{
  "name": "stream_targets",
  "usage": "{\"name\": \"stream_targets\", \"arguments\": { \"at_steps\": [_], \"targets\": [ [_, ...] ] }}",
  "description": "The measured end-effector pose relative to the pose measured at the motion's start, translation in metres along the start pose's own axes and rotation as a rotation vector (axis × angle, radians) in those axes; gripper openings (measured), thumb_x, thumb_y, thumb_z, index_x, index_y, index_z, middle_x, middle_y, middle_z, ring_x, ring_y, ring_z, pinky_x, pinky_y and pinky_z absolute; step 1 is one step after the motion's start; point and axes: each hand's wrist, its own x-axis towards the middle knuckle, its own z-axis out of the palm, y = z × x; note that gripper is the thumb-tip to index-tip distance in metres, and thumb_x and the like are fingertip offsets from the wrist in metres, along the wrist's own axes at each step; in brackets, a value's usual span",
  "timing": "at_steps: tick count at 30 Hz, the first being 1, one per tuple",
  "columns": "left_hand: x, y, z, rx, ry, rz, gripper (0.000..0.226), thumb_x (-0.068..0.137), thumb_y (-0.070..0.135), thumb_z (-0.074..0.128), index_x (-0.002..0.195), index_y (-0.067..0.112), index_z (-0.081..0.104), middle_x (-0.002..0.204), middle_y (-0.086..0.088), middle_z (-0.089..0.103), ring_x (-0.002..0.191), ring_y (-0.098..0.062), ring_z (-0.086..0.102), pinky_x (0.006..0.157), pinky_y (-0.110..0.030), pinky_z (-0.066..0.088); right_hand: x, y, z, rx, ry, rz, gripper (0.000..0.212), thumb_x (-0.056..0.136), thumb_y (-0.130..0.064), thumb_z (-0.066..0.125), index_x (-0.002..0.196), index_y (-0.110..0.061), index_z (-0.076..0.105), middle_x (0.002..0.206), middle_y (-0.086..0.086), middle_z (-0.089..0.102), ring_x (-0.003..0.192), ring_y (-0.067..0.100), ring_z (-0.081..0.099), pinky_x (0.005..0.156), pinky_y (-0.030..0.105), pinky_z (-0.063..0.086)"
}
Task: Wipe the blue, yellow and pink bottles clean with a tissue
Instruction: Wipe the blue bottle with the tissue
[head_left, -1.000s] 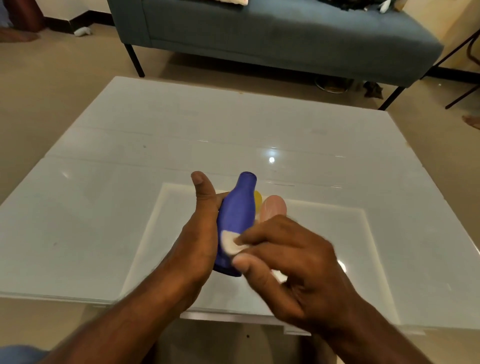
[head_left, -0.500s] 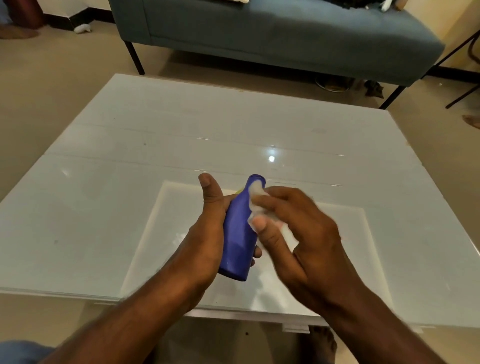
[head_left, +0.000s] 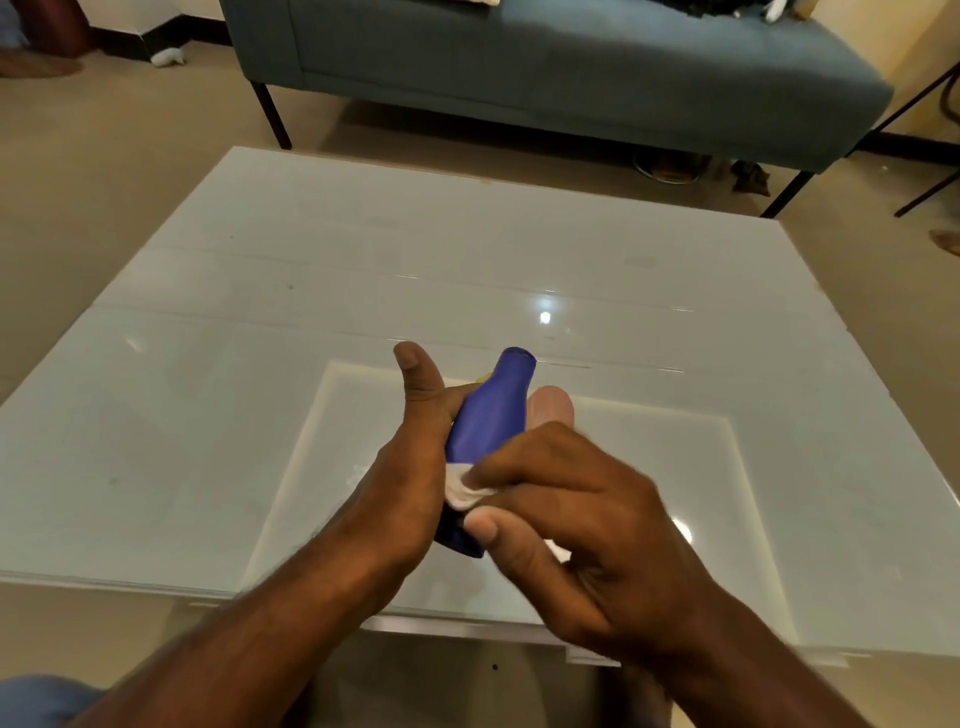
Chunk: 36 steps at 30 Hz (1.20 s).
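Left hand (head_left: 410, 483) holds blue bottle (head_left: 485, 421) above white table (head_left: 208, 415).

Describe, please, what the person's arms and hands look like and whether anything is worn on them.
Both forearms are bare up to the frame's edge: no sleeves, watch, bracelet or gloves. The left hand and right hand show no rings. The nails are short and unpainted.

No text, label, brand or number is showing readably on anything around the hands, on the bottles or elsewhere.
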Motion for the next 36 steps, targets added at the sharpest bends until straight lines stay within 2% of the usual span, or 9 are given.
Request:
{"name": "stream_targets", "arguments": {
  "at_steps": [3, 6, 10, 14, 17, 20, 25, 31, 36],
  "targets": [
    [0.002, 0.003, 0.000, -0.064, 0.044, -0.026, 0.082, 0.064, 0.083, 0.014, 0.106, 0.037, 0.069, 0.099, -0.006, 0.080, 0.092, -0.031, 0.077, 0.075, -0.038, 0.063, 0.006, 0.015, -0.006, -0.093, 0.128, 0.130, 0.032, 0.107, -0.030, 0.060, 0.089, -0.012, 0.080, 0.093, -0.002, 0.074, 0.087, 0.009, 0.068, 0.076, 0.022, 0.054],
    [0.002, 0.003, -0.004, -0.194, 0.074, -0.073, 0.060, 0.093, 0.067, 0.028, 0.118, 0.030, 0.069, 0.102, -0.010, 0.079, 0.082, -0.031, 0.074, 0.071, -0.040, 0.061, 0.008, 0.022, -0.005, -0.097, 0.222, 0.272, 0.029, 0.103, -0.032, 0.057, 0.107, -0.014, 0.079, 0.108, -0.005, 0.074, 0.102, 0.001, 0.066, 0.087, 0.007, 0.050],
    [0.001, 0.003, -0.010, -0.361, 0.052, -0.176, 0.031, 0.098, 0.034, 0.054, 0.116, 0.015, 0.069, 0.096, -0.017, 0.076, 0.075, -0.030, 0.069, 0.069, -0.040, 0.058, 0.005, 0.017, 0.000, -0.022, 0.262, 0.261, 0.027, 0.098, -0.023, 0.066, 0.121, -0.014, 0.077, 0.122, -0.011, 0.071, 0.116, -0.002, 0.066, 0.097, 0.013, 0.054],
    [0.000, 0.004, -0.011, -0.407, 0.008, -0.183, 0.031, 0.094, 0.035, 0.057, 0.115, 0.014, 0.069, 0.085, -0.011, 0.074, 0.066, -0.021, 0.068, 0.064, -0.037, 0.059, 0.003, 0.003, 0.000, 0.005, 0.134, 0.050, 0.020, 0.097, -0.014, 0.072, 0.115, -0.008, 0.079, 0.114, -0.002, 0.076, 0.105, 0.005, 0.070, 0.090, 0.014, 0.054],
    [-0.001, 0.004, -0.012, -0.376, -0.014, -0.207, 0.031, 0.088, 0.035, 0.065, 0.108, 0.012, 0.071, 0.086, -0.014, 0.070, 0.066, -0.022, 0.063, 0.060, -0.035, 0.055, 0.009, 0.005, -0.001, 0.012, 0.229, 0.207, 0.031, 0.097, -0.019, 0.074, 0.127, -0.017, 0.070, 0.111, -0.010, 0.072, 0.101, 0.001, 0.068, 0.084, 0.010, 0.053],
    [0.000, 0.004, -0.012, -0.371, -0.002, -0.222, 0.046, 0.080, 0.036, 0.072, 0.116, 0.009, 0.068, 0.091, -0.017, 0.067, 0.069, -0.024, 0.059, 0.061, -0.034, 0.052, 0.012, 0.012, -0.008, 0.023, 0.301, 0.317, 0.021, 0.093, -0.018, 0.074, 0.114, -0.018, 0.072, 0.106, -0.009, 0.071, 0.099, 0.009, 0.069, 0.079, 0.018, 0.057],
    [0.002, 0.003, -0.011, -0.307, -0.018, -0.203, 0.037, 0.093, 0.044, 0.061, 0.109, 0.013, 0.071, 0.072, -0.005, 0.069, 0.059, -0.016, 0.063, 0.062, -0.031, 0.053, 0.001, -0.011, 0.007, 0.051, 0.077, 0.051, 0.017, 0.087, -0.003, 0.082, 0.102, -0.009, 0.077, 0.103, -0.003, 0.074, 0.097, 0.010, 0.068, 0.088, 0.018, 0.052],
    [0.003, -0.007, -0.007, -0.074, -0.014, -0.162, 0.043, 0.095, 0.054, 0.054, 0.115, 0.019, 0.070, 0.088, -0.007, 0.074, 0.071, -0.018, 0.065, 0.061, -0.031, 0.055, 0.015, 0.016, -0.010, 0.060, 0.352, 0.381, 0.016, 0.093, -0.010, 0.075, 0.102, -0.023, 0.071, 0.102, -0.005, 0.072, 0.094, 0.011, 0.069, 0.072, 0.014, 0.056],
    [0.008, -0.016, -0.006, -0.055, 0.066, -0.156, 0.055, 0.101, 0.061, 0.040, 0.112, 0.019, 0.073, 0.099, -0.017, 0.076, 0.096, -0.037, 0.073, 0.098, -0.054, 0.054, 0.003, -0.015, 0.009, 0.064, 0.067, 0.088, 0.012, 0.085, -0.005, 0.075, 0.095, -0.011, 0.077, 0.099, -0.005, 0.068, 0.093, 0.007, 0.062, 0.086, 0.013, 0.045]
  ]
}}
